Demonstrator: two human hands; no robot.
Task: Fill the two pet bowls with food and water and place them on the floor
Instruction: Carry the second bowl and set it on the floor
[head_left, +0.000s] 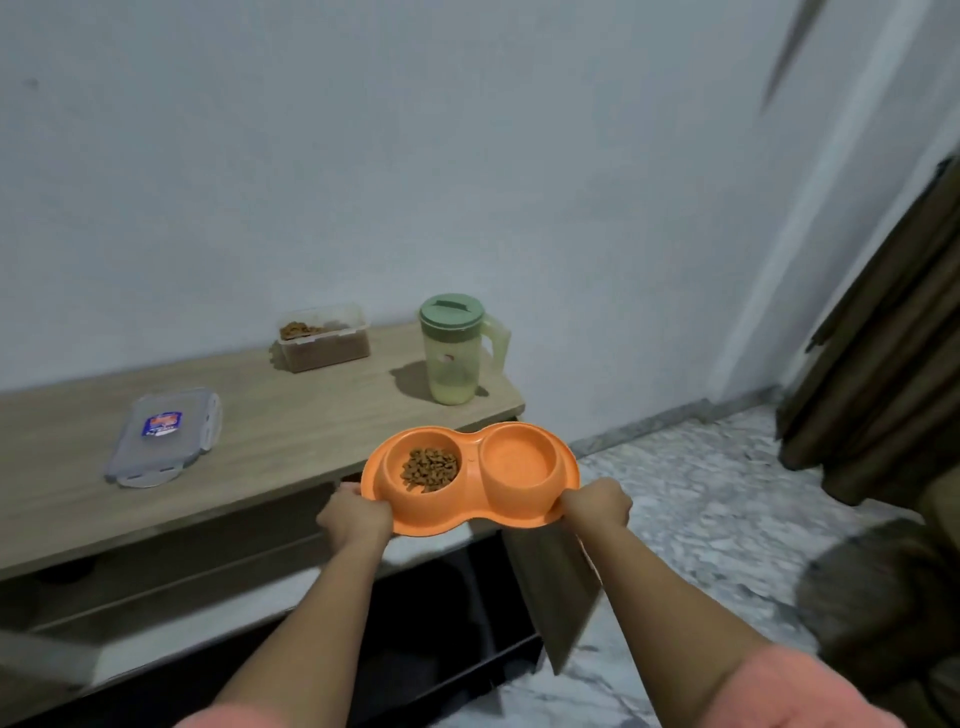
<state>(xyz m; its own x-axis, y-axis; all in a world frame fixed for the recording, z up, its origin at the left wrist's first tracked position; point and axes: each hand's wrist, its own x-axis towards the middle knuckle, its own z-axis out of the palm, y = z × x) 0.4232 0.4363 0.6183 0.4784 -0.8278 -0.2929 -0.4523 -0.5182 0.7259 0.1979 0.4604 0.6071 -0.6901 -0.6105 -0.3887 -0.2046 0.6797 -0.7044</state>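
From the head camera, the orange double bowl (470, 475) sits at the centre of the frame, held in the air just off the front edge of the desk (260, 447). The left hand (356, 514) has its fingers wrapped shut on the left rim, the right hand (596, 503) closed on the right rim. The left well holds kibble (430, 469); the right well looks wet, though whether water stands in it I cannot tell.

Behind, upper middle, a green-lidded jug (457, 348) and an open food container (323, 338) stand on the desk; the container's lid (163, 436) lies well to the left.

To set it down well, I'd keep both rims level and lower slowly — any tilt would spill the right well. The marbled floor (701, 493) at right looks free; a dark furry shape at the lower right edge — possibly the pet — should be steered around.
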